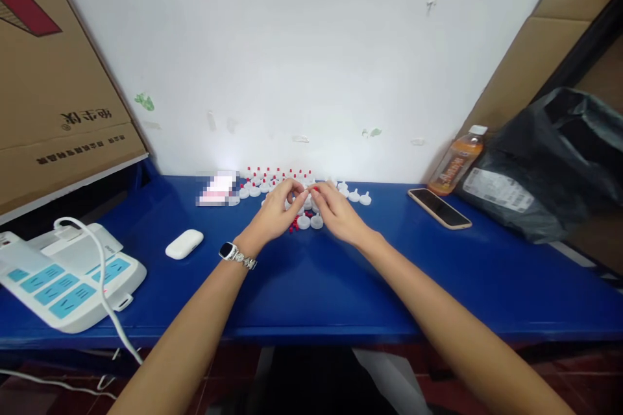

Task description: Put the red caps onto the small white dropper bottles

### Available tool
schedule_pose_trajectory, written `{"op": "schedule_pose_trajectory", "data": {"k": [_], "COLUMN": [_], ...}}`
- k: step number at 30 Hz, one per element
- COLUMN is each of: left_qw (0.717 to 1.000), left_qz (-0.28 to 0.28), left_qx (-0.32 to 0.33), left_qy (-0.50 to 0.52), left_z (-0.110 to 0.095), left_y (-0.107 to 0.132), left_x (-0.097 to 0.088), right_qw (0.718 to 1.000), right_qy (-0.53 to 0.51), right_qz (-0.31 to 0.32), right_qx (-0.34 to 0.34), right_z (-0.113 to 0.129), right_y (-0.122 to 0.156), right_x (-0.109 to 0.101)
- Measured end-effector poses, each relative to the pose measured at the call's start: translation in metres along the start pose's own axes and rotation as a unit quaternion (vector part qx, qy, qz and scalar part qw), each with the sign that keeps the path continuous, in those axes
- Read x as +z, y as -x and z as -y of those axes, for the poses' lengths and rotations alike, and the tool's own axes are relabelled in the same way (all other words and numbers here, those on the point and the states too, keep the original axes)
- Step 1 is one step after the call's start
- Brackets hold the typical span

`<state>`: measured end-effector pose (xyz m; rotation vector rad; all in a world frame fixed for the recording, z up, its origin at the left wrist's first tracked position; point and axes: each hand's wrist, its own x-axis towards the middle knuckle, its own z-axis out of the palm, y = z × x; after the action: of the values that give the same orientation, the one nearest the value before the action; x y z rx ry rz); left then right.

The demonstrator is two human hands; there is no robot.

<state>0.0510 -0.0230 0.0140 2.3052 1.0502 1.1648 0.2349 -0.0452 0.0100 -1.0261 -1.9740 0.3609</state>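
Note:
My left hand (283,207), with a watch (228,251) on its wrist, is closed with fingers curled and thumb tip near the right hand. What it pinches, if anything, is hidden. My right hand (337,213) pinches a small red cap (316,189) between thumb and forefinger. Both hands meet over white plastic nozzle lids. Two nozzle lids (310,222) lie below the fingers beside loose red caps (294,225). Behind the left hand stand several nozzle lids with red tips (254,189). Several plain white nozzle lids (359,197) lie beyond the right hand.
The blue table (311,298) meets a white wall. At left are a power strip (73,285) with a white cable and a white earbud case (184,244). At right lie a phone (439,208), an orange drink bottle (457,162) and a black plastic bag (540,168).

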Motion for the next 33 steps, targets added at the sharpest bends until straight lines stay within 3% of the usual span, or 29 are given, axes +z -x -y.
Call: {"op": "schedule_pose_trajectory", "data": {"k": [6,15,21,26,30,31,33], "left_qw": [0.998,0.996,1.0,0.997,0.977,0.977,0.988], "left_qz": [0.052,0.078,0.02,-0.036,-0.169,-0.177,-0.129], "left_qx": [0.004,0.041,0.014,-0.047,-0.101,-0.099,-0.078], "left_qy": [0.02,-0.015,0.01,0.05,0.075,0.07,0.034], "left_z": [-0.006,-0.01,-0.01,-0.014,0.006,0.013,0.026], "left_y": [0.002,0.004,0.002,-0.003,-0.006,-0.006,-0.005], "left_x": [0.005,0.002,0.012,0.012,-0.016,-0.023,-0.03], "right_qw": [0.996,0.996,1.0,0.991,0.994,0.993,0.99], "right_qy": [-0.03,-0.085,0.01,0.116,0.065,0.044,0.009], "right_qz": [0.081,-0.003,0.014,-0.038,-0.083,-0.092,-0.097], "right_qx": [-0.005,0.036,-0.015,-0.051,0.037,0.066,0.099], "right_z": [0.005,0.006,0.012,0.013,0.002,-0.002,-0.008], "right_y": [0.011,0.013,0.01,0.008,0.008,0.008,0.008], "right_x": [0.002,0.011,0.009,0.01,-0.001,-0.004,-0.011]}}
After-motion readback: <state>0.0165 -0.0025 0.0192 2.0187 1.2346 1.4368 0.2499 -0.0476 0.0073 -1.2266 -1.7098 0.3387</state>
